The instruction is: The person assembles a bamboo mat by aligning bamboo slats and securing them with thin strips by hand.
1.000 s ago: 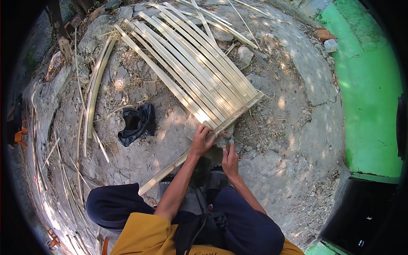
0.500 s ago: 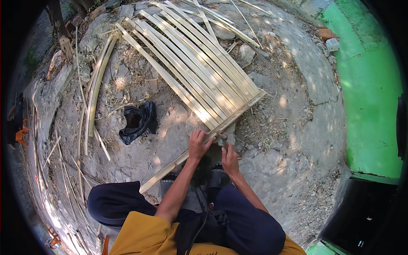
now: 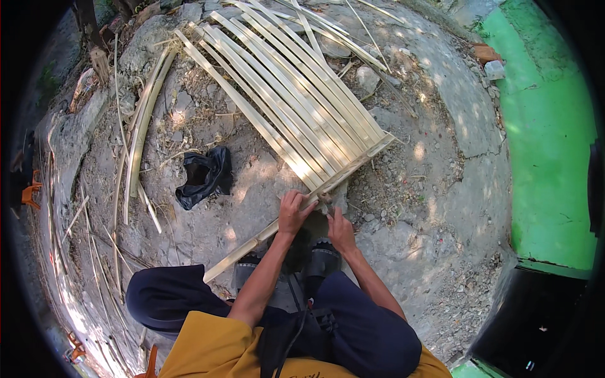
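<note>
Several long split-bamboo slats (image 3: pixel 302 94) lie side by side on the ground, their near ends meeting a crosswise bamboo rail (image 3: pixel 239 251). The rail runs from the right end of the slats down toward my left knee. My left hand (image 3: pixel 293 213) is closed on the rail just left of the last slat; whether its fingertips also pinch something small cannot be made out. In my right hand (image 3: pixel 341 231) is a hammer (image 3: pixel 326 203), gripped by its handle. Its head is at the rail, close beside my left fingertips, slightly blurred.
A black plastic bag (image 3: pixel 205 177) lies left of the slats. Loose bamboo strips (image 3: pixel 142 129) lie farther left, with more at the top. Rubble and stones cover the ground at right, beside a green painted surface (image 3: pixel 542 145). My dark shoes (image 3: pixel 322 259) are below my hands.
The hammer head has moved slightly up and left onto the rail, and my right hand has tilted with it. My left hand stays on the rail. The view has shifted slightly.
</note>
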Demonstrator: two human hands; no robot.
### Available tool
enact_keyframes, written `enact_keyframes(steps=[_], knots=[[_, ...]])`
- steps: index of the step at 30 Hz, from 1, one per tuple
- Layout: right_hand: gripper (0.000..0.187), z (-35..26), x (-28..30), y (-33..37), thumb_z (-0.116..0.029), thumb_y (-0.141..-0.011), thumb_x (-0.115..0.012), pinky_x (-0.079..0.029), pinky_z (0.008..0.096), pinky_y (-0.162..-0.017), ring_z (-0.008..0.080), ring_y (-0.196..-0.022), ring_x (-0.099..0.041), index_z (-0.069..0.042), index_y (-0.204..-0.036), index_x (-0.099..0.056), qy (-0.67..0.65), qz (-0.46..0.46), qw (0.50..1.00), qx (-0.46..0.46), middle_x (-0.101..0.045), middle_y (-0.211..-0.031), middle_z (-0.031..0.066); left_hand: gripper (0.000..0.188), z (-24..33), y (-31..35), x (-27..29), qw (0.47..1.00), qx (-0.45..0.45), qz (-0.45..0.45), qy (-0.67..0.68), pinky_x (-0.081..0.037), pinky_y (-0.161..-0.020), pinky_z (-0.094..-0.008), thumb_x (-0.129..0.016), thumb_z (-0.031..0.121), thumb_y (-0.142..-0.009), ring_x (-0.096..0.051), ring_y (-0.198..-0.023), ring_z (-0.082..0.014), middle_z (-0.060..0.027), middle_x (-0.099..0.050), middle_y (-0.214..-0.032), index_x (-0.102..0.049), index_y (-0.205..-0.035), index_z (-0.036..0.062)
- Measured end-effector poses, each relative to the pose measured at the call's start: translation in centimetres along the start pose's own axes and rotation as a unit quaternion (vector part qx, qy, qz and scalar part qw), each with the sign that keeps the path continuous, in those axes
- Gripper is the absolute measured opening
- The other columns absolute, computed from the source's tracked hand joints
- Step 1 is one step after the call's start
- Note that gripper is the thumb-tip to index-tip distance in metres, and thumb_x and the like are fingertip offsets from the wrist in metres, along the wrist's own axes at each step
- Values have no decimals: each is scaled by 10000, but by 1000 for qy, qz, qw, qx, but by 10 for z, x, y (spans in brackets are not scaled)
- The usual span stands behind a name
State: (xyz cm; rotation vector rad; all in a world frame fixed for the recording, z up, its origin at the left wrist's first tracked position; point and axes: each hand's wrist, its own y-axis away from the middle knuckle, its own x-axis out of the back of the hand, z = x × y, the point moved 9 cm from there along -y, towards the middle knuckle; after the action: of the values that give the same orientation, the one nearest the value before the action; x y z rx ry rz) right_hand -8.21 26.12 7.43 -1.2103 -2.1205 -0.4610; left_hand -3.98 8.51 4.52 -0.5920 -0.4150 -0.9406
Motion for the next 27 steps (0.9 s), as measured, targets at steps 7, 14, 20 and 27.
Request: enact_keyframes(steps=[7, 14, 20, 27], knots=[[195, 3, -3, 4, -137, -1028, -501, -487, 566, -636, 525, -825, -633, 4, -1154, -452, 2, -3, 1000, 7, -652, -864, 300, 281, 6, -1, 3, 1000, -10, 22, 14, -456, -834, -410, -840, 222, -757, -596, -922, -294, -76, -600, -917, -655, -894, 60], [214, 12, -7, -2, -160, -1033, -504, -459, 581, -613, 536, -785, -623, 13, -1149, -454, -18, -5, 1000, -5, -640, -841, 314, 297, 0, 1, -1, 1000, -1, 3, 13, -453, -829, -404, -840, 237, -761, -597, -927, -292, -82, -602, -928, -653, -902, 55], [216, 8, -8, -3, -183, -1037, -498, -438, 589, -612, 550, -792, -608, 19, -1113, -475, -58, -4, 998, -33, -622, -794, 328, 309, -3, 3, -1, 1000, -7, 7, 7, -453, -829, -408, -837, 244, -765, -598, -921, -297, -85, -593, -917, -640, -893, 42], [261, 9, 5, -4, -179, -1037, -490, -430, 547, -600, 552, -773, -600, 43, -1174, -475, -97, 40, 993, -61, -611, -778, 326, 322, -7, 1, -4, 1000, 8, 6, 17, -457, -828, -411, -840, 252, -761, -596, -909, -301, -90, -578, -896, -628, -879, 40]])
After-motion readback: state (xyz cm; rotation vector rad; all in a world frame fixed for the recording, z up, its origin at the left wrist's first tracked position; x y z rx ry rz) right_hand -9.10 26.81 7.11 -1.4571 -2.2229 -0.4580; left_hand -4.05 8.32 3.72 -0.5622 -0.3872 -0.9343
